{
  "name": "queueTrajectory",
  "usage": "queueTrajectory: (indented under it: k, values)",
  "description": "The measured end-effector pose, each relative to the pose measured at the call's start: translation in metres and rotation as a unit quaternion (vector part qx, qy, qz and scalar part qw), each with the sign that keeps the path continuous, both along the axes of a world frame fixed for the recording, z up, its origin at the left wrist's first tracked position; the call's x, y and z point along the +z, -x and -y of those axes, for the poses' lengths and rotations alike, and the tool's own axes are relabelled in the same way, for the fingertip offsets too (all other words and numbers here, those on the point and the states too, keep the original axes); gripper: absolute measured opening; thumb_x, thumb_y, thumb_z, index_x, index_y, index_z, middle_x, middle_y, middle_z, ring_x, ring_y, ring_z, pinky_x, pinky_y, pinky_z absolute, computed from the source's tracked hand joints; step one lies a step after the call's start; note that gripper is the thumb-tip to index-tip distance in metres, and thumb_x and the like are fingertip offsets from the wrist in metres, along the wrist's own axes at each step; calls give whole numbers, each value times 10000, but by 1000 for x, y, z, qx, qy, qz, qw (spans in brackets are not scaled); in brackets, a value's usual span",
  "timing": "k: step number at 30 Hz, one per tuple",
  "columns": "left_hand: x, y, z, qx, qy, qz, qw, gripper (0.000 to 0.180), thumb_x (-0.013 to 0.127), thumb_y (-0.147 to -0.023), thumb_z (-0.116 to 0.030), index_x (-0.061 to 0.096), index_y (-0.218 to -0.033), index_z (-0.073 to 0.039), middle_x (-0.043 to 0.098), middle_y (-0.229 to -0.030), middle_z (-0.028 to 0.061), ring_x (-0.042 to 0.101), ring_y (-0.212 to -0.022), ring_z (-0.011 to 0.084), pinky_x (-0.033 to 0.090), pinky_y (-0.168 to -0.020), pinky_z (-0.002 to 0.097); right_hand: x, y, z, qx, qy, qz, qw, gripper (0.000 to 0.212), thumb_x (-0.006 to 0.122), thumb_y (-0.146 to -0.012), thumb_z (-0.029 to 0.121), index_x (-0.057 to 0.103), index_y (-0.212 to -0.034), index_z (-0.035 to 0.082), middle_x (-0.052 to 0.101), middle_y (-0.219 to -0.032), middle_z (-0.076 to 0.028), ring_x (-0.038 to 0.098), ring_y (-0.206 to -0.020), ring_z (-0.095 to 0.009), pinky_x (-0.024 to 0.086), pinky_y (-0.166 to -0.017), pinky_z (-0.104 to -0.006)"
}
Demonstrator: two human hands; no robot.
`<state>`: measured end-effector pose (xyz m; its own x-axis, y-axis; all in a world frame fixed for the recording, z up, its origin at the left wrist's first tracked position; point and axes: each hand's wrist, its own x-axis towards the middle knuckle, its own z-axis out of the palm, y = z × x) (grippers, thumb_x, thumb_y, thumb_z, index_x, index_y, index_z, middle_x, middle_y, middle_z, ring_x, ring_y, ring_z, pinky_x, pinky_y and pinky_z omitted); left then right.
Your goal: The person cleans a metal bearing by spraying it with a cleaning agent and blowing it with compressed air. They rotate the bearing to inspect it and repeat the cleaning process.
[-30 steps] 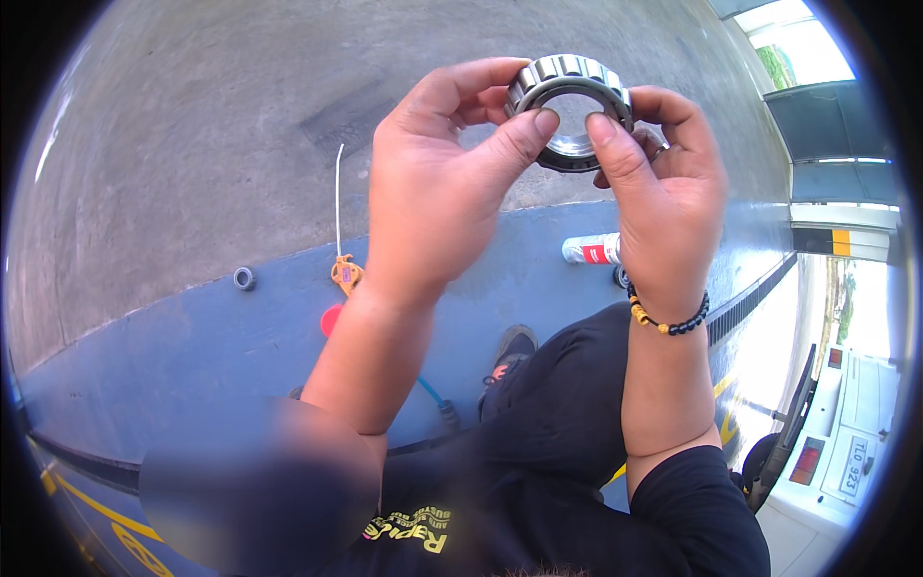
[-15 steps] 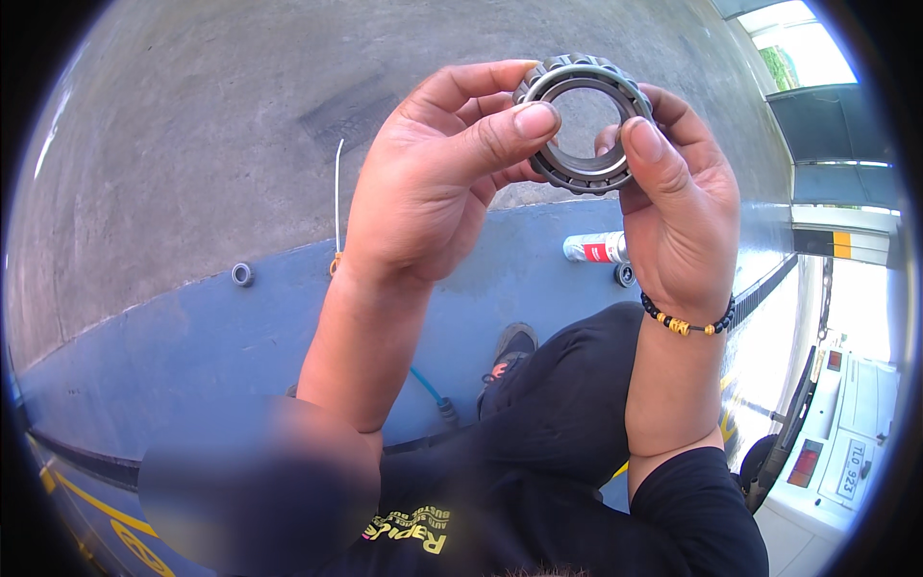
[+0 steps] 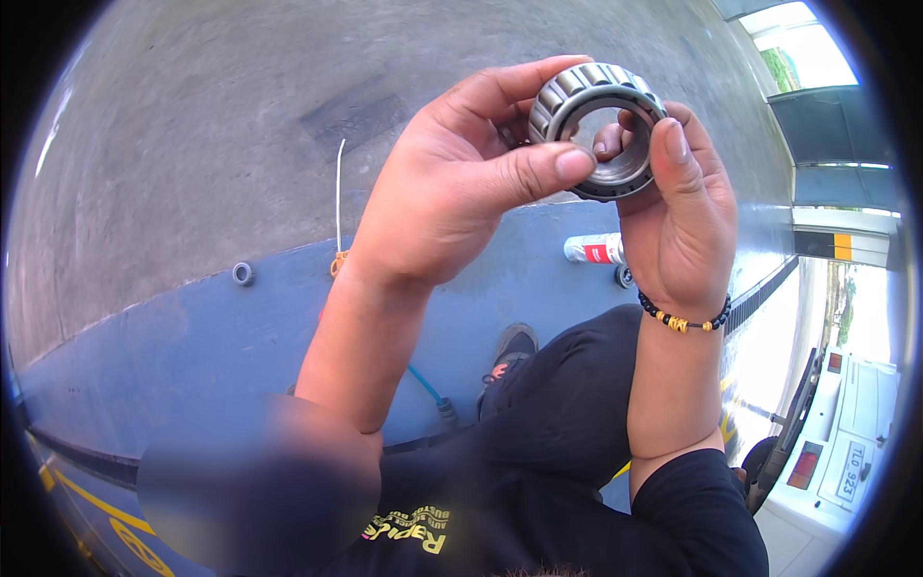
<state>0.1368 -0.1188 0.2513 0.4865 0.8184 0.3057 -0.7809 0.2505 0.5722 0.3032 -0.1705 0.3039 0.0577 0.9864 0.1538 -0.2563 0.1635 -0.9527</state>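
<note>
Both hands grip one bearing (image 3: 598,130) raised between them: left hand (image 3: 452,192) pinching its near rim with the thumb, right hand (image 3: 678,216) clasping its far side. Below them lies a can (image 3: 593,249).

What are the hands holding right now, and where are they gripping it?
Both hands hold a metal roller bearing. The left hand pinches its lower rim with thumb in front; the right hand grips its right side, thumb on the rim.
</note>
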Motion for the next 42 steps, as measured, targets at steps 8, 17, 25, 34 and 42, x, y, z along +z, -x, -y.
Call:
queueTrajectory:
  k: [8, 17, 25, 34, 42]
  values:
    - [5, -4, -1, -4, 40, -59, 997, 409, 716, -899, -57, 581, -1275, 28, 669, -1062, 76, 628, -1010, 157, 507, -937, 313, -1, 1, -5, -40, 23, -21, 999, 252, 583, -1025, 270, 608, -1083, 26, 677, -909, -65, 658, -861, -122, 530, -771, -258]
    - [0, -19, 4, 173, 64, -89, 979, 404, 782, -881, -212, 606, -1117, 65, 690, -998, 105, 643, -922, 136, 517, -836, 275, -7, 10, -12, -128, -173, 493, 843, 687, 853, -748, 144, 560, -1365, 75, 606, -1199, -92, 641, -929, -156, 537, -728, -272]
    - [-7, -5, -7, 221, -160, -172, 947, 455, 864, -783, -330, 687, -1021, 15, 713, -899, 69, 634, -810, 120, 519, -761, 287, -12, 6, -10, -78, -203, 408, 887, 691, 859, -763, 127, 533, -1360, 5, 662, -1186, -143, 708, -969, -217, 592, -852, -343]
    - [-3, 2, -23, 351, -479, -207, 777, 512, 891, -683, -361, 679, -947, 23, 689, -859, 140, 659, -785, 269, 525, -740, 343, -10, -10, 1, 94, 22, 61, 993, 726, 720, -908, 390, 443, -1375, -92, 664, -1151, -172, 684, -1040, -248, 570, -918, -361]
    - [-1, 2, -17, 288, -418, -257, 823, 606, 858, -675, -491, 678, -988, -4, 690, -874, 117, 677, -838, 284, 472, -822, 352, -20, 2, -3, -31, -135, 157, 978, 757, 834, -787, 77, 429, -1418, -24, 621, -1197, -135, 663, -1038, -200, 595, -890, -357]
